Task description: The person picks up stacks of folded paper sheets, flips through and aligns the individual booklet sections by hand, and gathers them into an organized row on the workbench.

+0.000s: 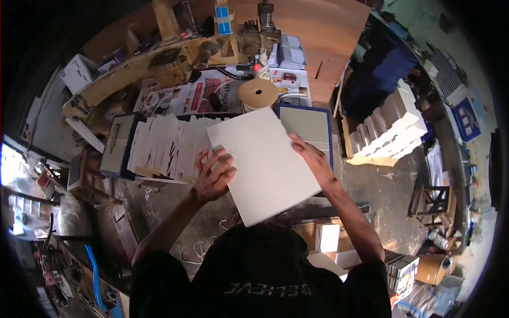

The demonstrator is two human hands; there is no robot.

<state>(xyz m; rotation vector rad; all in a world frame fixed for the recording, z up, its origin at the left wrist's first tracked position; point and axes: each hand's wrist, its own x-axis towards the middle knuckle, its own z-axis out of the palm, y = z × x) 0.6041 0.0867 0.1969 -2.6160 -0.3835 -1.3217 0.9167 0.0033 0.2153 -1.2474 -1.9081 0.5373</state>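
Tilted just beyond the black shirt [254,278], a white paper block [262,167] lies between both hands, the right hand [316,163] clamped on its right edge, forearm slanting inward, and the left hand [213,177] bent at its left edge, fingers a little spread, though I cannot tell whether they grip. Beyond, the block partly hides a blue-edged board [305,125] and sits close to the packed row of paper [156,146], with a cardboard reel [257,87] behind its top corner. Farther off lie printed newspapers [197,97] below a yellowish machine [172,64], while white stacks [389,124] stand rightward.
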